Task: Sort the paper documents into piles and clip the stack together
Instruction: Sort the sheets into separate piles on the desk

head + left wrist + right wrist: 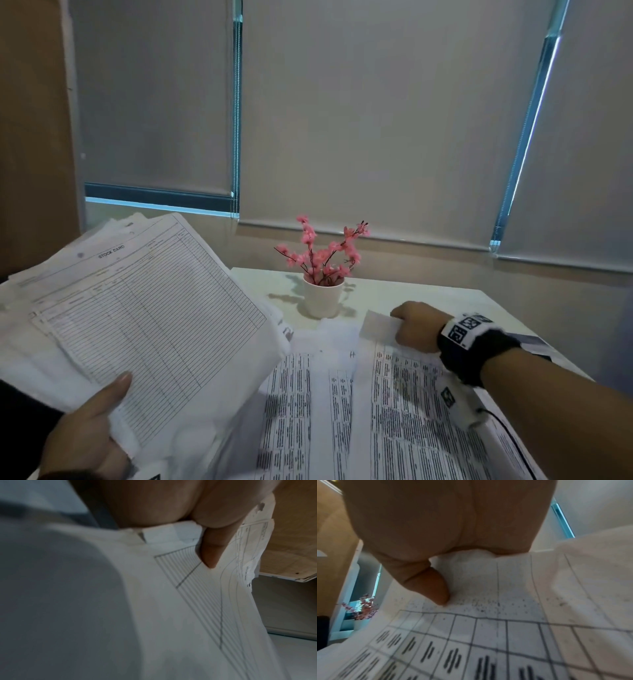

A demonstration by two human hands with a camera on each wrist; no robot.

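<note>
My left hand (pixel 92 421) grips a thick stack of papers (pixel 144 315) lifted off the table at the left; its top sheet is a ruled form headed STOCK CARD, with my thumb (pixel 211 550) lying on it. Printed table sheets (pixel 394 411) lie spread over the white table (pixel 428 298) in front of me. My right hand (pixel 416 325) is at the far edge of the right-hand sheet and pinches it, the thumb (pixel 435 586) on top of the printed page (pixel 488 635), which curls up there. No clip is in view.
A white pot with pink artificial flowers (pixel 323 274) stands at the back middle of the table, just left of my right hand. Closed roller blinds (pixel 376 120) fill the wall behind. A dark-edged item (pixel 534 344) lies by the right table edge.
</note>
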